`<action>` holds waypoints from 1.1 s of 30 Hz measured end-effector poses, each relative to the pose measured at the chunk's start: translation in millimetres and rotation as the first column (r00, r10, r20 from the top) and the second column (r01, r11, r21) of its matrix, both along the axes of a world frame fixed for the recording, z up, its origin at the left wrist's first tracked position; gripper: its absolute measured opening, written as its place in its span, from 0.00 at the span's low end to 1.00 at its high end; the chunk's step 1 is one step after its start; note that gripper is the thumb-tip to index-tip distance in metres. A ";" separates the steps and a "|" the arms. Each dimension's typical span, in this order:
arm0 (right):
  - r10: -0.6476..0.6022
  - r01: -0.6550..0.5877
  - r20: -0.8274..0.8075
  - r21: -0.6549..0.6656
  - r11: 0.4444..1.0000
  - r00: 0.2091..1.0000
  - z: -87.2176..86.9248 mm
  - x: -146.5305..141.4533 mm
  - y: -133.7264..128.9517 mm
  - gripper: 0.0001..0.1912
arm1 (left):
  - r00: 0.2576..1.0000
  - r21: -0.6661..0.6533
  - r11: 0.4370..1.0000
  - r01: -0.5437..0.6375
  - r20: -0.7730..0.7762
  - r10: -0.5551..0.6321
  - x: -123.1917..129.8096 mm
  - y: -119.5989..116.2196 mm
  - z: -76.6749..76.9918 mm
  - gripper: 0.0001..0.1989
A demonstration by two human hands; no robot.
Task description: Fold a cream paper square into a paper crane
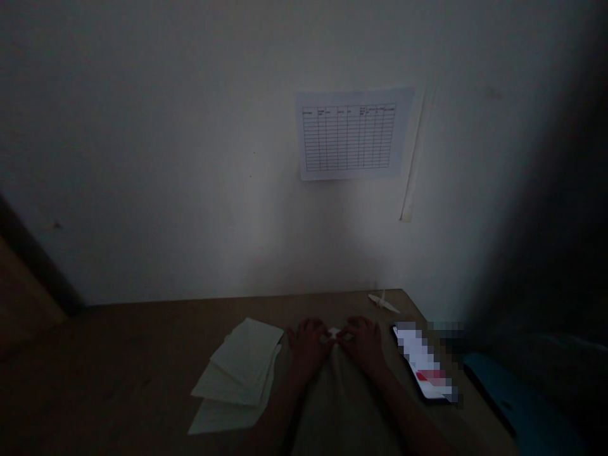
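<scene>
Between my two hands is a small piece of folded white paper (334, 332), low over the brown table. My left hand (310, 342) pinches its left side, and my right hand (363, 341) pinches its right side. The fingertips of both hands nearly meet and cover much of the paper, so its exact shape cannot be told. Left of my left hand lies a fanned pile of pale paper sheets (242, 364). A small folded paper figure (384, 303) with pointed ends rests beyond my right hand, near the back edge of the table.
A phone (424, 364) with a lit, blurred screen lies on the table (118, 361) right of my right hand. The wall stands behind the table, with a printed chart (354, 134) on it. A blue object (522, 399) is at the lower right. The scene is dim.
</scene>
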State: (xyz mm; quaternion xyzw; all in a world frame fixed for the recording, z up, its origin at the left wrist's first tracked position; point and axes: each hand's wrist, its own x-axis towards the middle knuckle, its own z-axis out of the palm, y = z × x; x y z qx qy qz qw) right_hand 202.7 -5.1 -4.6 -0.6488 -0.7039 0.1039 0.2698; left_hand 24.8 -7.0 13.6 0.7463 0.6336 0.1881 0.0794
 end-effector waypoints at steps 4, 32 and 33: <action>-0.015 0.015 0.011 -0.010 1.000 1.000 2.6 -2.1 0.1 0.08 | 1.000 -0.024 1.000 -0.021 -0.010 0.021 1.7 -1.8 4.6 0.11; 0.181 -0.180 0.030 -0.023 0.983 0.983 1.2 16.0 -2.6 0.15 | 0.997 -0.014 0.997 0.079 -0.013 -0.079 -21.6 -0.1 -7.3 0.24; 0.167 -0.167 0.044 -0.009 0.986 0.985 1.5 15.8 -3.5 0.15 | 0.997 -0.004 0.997 0.071 -0.015 -0.071 -20.9 -0.9 -6.6 0.23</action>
